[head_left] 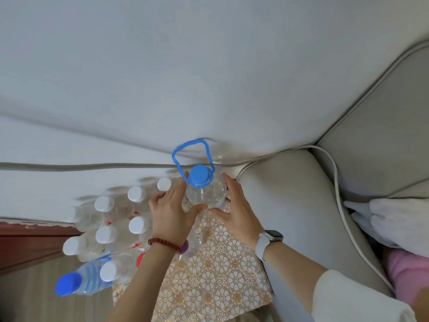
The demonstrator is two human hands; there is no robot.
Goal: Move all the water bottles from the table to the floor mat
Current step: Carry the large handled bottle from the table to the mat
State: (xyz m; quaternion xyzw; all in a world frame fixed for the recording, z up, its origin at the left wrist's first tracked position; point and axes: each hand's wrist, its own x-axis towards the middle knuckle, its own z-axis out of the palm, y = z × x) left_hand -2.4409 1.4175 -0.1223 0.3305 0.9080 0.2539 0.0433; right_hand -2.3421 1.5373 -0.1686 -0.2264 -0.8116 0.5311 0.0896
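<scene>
A large clear water bottle (206, 194) with a blue cap and a blue loop handle stands upright at the far edge of the gold floral mat (220, 275). My left hand (171, 212) grips its left side and my right hand (234, 210) grips its right side, thumbs meeting in front. Left of it stand several small clear bottles with white caps (137, 225). A ribbed bottle with a blue cap (81, 283) stands at the near left.
A grey sofa (290, 205) runs along the back and right, with a white cable (343, 205) draped over its arm. White cloth (399, 219) and something pink (408, 270) lie at the right. Wooden floor and a dark red baseboard (34, 238) are at the left.
</scene>
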